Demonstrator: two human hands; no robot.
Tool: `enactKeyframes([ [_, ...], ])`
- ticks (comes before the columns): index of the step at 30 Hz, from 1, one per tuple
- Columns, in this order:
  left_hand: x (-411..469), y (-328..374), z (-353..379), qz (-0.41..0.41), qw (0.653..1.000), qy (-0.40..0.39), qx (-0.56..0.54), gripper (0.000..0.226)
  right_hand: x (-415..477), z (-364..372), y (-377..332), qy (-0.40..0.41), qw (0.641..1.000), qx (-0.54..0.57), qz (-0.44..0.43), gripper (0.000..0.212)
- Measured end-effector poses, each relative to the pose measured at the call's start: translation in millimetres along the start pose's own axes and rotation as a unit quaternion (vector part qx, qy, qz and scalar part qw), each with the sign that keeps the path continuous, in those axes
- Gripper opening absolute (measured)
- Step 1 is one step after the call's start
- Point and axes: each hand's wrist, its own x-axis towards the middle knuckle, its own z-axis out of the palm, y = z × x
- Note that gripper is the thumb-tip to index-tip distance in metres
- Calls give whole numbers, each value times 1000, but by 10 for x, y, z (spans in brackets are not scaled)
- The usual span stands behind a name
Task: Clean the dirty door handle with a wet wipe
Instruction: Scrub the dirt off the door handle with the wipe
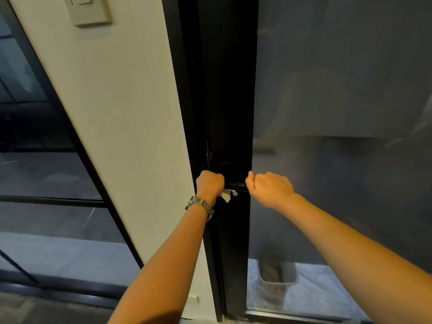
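Note:
A black lever door handle (235,184) runs across the dark door frame at mid height. My left hand (209,183), with a metal watch on its wrist, is curled round the handle's left end with a white wet wipe (227,195) in its grip; a corner of the wipe hangs below the handle. My right hand (268,187) is curled in a loose fist at the handle's right end, its thumb against the door's edge. Whether its fingers hold the handle tip is hidden.
The black door stile (230,90) stands between a white wall strip (121,113) with a light switch (86,10) on the left and a frosted glass panel (339,101) on the right. A pale bin (277,270) shows dimly through the glass near the floor.

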Motion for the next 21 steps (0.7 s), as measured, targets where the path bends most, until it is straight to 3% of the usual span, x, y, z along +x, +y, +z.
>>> enactKeyframes([
  [1,0,-41,22,-48,992,-32,-114,18,5,0,0,4,1000,-2,-3,51],
  [3,-63,-79,87,-117,936,-91,-320,18,12,5,6,10,1000,-16,-22,56],
  [5,-98,-96,127,-148,880,-116,-435,23,13,12,3,14,999,-33,-30,56],
  [8,-106,-119,182,-173,826,-140,-518,23,32,18,7,-1,999,-40,-8,50],
  [12,-162,-140,250,-175,780,-158,-580,18,26,9,-13,-17,998,-53,-2,47],
  [17,-238,-220,323,-158,786,-116,-587,16,19,22,5,3,999,-45,-10,47],
  [21,-198,-299,277,-125,844,35,-521,23,7,28,1,22,999,-17,-21,55],
])
